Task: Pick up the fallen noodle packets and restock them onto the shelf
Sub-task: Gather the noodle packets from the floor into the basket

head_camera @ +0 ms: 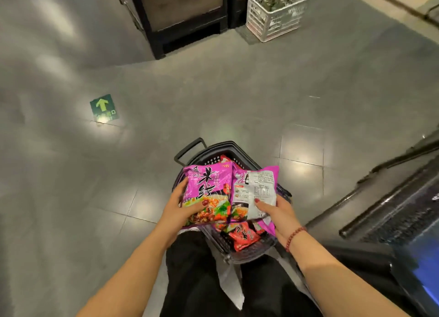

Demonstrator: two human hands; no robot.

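While the face-up purple packet (206, 186) is held in the left grip (174, 206), fingers curled round its edge, and the back-up purple packet (255, 188) is pinched in the right grip (278, 216), both touch side by side above the black basket (213, 150). Red packets (240, 237) lie in the basket; none shows on the grey floor (213, 91), so gathering looks near done. Restocking is wholly outstanding, likely at the dark shelf unit (392, 198) to the right.
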